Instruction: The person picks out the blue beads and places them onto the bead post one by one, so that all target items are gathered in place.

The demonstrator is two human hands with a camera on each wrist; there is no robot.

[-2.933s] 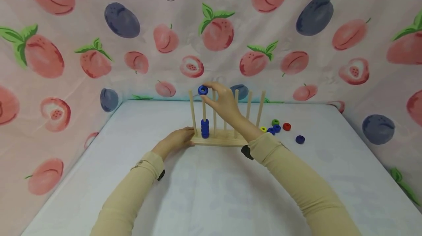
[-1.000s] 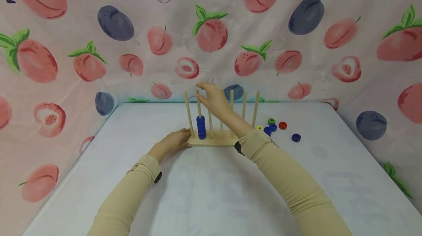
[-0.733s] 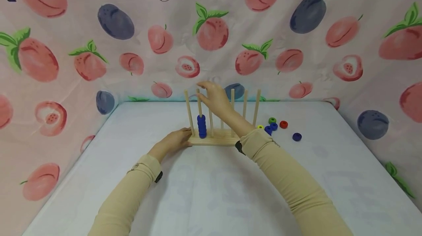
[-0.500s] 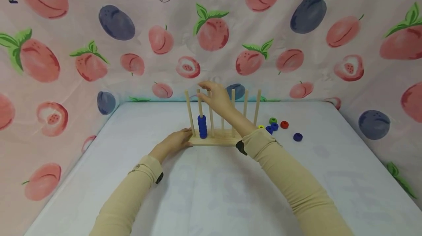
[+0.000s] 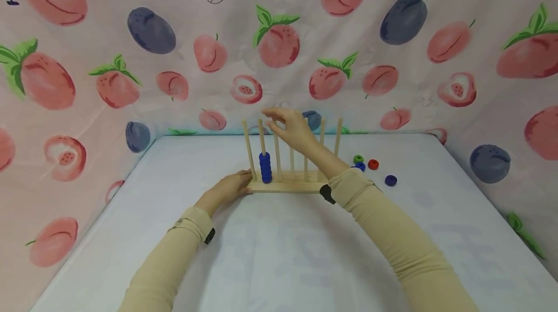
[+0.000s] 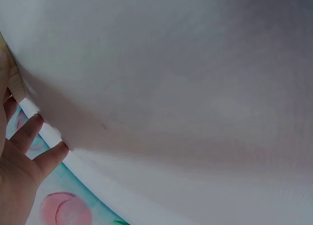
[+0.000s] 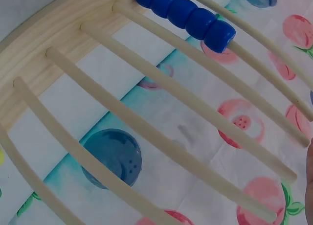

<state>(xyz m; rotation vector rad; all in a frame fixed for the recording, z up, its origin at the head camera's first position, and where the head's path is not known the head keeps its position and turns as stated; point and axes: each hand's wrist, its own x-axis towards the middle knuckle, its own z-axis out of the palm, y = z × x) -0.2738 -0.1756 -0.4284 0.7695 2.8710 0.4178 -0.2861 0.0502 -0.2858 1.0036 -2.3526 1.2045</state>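
A wooden stand (image 5: 283, 188) with a row of upright pegs is on the white-covered table. My left hand (image 5: 226, 190) holds the left end of its base; in the left wrist view, two of its fingers (image 6: 51, 159) spread past the corner. A column of blue beads (image 5: 265, 167) fills the lower part of the second peg from the left. In the right wrist view the same beads (image 7: 183, 14) sit pressed together. Beside the top of that peg, my right hand (image 5: 298, 132) has thumb and fingers apart, nothing between them.
Loose beads lie right of the stand: a green bead (image 5: 358, 159), a red bead (image 5: 373, 164), a blue bead (image 5: 360, 167) and a dark blue bead (image 5: 391, 180) nearer the front. A fruit-print cloth (image 5: 279, 79) hangs behind the table.
The blue bead my right hand pinched over the second peg is released and tops the column. The right hand then shifted slightly right. My left hand keeps its place on the base.
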